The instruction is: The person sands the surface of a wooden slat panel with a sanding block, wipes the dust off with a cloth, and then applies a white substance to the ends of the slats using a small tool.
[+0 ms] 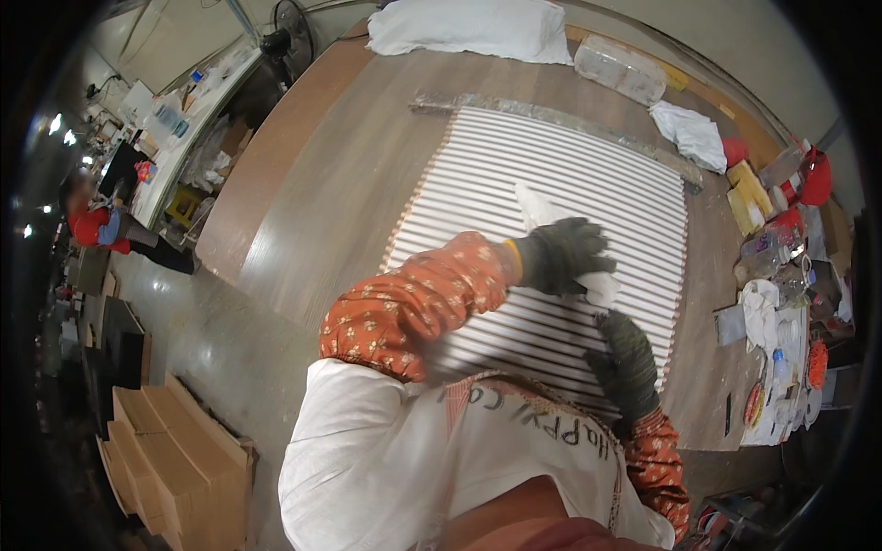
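Head view: crumpled white cloth (562,241) lying on ribbed white slatted panel (551,202) atop long brown wooden table (312,184), gripped by dark-gloved left hand (562,255), dark-gloved right hand (627,365) resting just beside, palm down, fingers loosely spread, holding nothing.

A white pillow (469,29) lies at the table's (303,184) far end beside a clear plastic bag (620,69). Cardboard boxes (175,468) stack on the floor; a fan (289,41) stands behind.
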`<action>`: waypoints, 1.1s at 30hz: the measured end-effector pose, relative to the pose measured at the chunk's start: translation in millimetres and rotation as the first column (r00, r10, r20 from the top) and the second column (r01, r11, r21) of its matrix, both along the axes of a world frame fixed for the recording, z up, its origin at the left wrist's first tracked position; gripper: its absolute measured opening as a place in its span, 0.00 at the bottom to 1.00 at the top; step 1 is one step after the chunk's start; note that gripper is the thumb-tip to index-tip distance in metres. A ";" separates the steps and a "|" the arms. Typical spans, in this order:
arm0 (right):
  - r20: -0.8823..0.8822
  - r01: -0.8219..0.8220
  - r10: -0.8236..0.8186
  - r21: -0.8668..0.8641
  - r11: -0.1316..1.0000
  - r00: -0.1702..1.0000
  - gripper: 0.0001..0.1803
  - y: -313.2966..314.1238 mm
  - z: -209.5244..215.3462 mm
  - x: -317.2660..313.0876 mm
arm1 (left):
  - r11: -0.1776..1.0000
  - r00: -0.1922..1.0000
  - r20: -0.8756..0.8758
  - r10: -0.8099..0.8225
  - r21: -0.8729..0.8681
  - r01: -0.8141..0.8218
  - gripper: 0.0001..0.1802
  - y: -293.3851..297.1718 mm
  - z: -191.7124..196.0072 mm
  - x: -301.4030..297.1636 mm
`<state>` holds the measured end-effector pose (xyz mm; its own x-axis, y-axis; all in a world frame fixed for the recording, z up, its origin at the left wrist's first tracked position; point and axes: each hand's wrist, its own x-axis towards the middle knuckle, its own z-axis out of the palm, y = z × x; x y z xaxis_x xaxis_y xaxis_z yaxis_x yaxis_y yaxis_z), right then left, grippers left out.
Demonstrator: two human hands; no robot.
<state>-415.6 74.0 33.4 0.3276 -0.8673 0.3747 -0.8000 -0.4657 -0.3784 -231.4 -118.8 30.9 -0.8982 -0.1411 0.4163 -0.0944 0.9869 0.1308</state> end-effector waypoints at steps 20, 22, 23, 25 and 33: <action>0.967 -0.400 -0.015 0.119 0.909 0.254 0.33 -170.8 49.8 80.9 | 0.281 0.829 -0.244 0.502 0.953 0.111 0.22 -58.3 40.6 95.2; 0.972 -0.318 0.102 -0.031 0.948 0.210 0.35 -192.0 47.9 100.7 | 0.223 0.914 -0.199 0.353 0.967 0.125 0.26 -63.7 22.1 94.4; 0.954 -0.261 0.025 0.056 0.964 0.299 0.33 -192.4 56.1 88.8 | 0.380 0.939 0.012 0.343 0.913 -0.150 0.28 -54.1 48.4 84.8; 0.881 -0.146 -0.129 0.217 0.965 0.454 0.30 -189.7 77.0 48.3 | 0.240 0.909 -0.336 0.247 0.930 0.278 0.36 -60.0 65.0 73.4; -0.228 0.678 -0.768 -0.365 0.638 0.599 0.29 -112.4 5.8 -213.2 | 0.507 0.597 0.246 0.764 0.343 -0.791 0.33 -157.8 1.5 151.3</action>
<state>-628.8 -38.5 39.3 -0.2328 -0.7808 0.5798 -0.9561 0.2928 0.0104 -80.1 -276.6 32.4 -0.3672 -0.9238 0.1086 -0.8187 0.3764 0.4336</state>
